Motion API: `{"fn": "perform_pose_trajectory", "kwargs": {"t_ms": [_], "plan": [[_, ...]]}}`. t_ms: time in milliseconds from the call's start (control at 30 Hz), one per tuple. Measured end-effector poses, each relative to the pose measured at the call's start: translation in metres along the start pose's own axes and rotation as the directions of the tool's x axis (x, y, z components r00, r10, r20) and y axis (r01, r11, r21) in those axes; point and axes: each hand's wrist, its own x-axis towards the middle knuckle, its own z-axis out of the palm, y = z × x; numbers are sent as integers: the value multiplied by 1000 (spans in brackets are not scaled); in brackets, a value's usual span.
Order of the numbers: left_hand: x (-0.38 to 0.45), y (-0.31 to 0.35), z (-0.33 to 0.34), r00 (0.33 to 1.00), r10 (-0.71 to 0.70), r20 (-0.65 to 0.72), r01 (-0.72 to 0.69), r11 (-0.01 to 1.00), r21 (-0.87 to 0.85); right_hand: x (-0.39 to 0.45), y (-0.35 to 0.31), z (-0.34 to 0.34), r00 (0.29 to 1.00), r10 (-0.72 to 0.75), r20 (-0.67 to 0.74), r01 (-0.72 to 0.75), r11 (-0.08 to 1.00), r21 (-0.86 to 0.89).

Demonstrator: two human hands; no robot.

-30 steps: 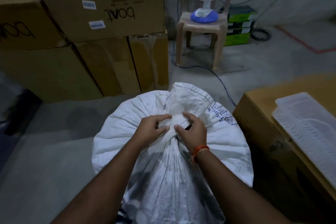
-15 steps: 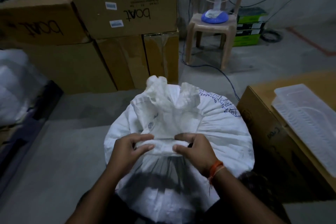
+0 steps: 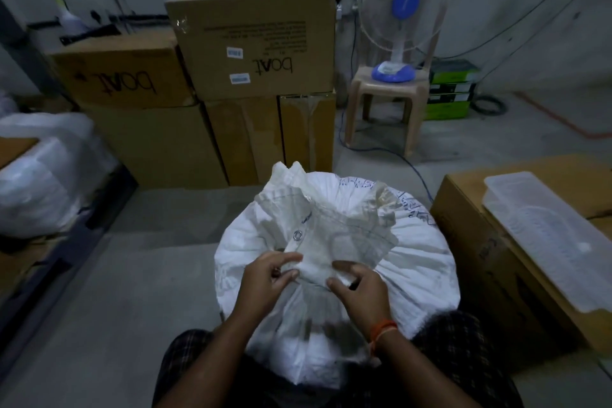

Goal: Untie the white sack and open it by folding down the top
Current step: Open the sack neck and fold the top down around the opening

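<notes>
Concrete floor, boxes behind the sack. Sack stood between your knees; left hand and right hand pinched its gathered neck, probably working the tie loose.

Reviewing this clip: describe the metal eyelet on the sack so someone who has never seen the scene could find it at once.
Start at the big white sack on the floor in the middle of the view. Its gathered neck fans up just beyond the left hand and right hand. The eyelet is the small shiny ring on the neck's left side, the only metal on the white fabric.
</notes>
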Motion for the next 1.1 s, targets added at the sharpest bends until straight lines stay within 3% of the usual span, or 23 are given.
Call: {"fn": "perform_pose_trajectory", "kwargs": {"t_ms": [533,733,900,967,1100], "plan": [[4,5,14,1000,-12,14,14,995,-95,2,25,-2,998,68,0,-68,997,31],[21,29,-5,979,-135,-152,92,960,-264,4,29,-4,999,27,18,-27,1000,-9],[76,49,-32,894,-307,-327,159,899,-407,3,32,-1,999,44,10,-44,999,7],[107,49,-43,861,-409,-302,215,832,-512,3,32,-2,999,42,15,-42,999,0],[159,47,-59,824,-562,-76,437,714,-548,4,34,-2,998,66,9,-66,998,2]]}}
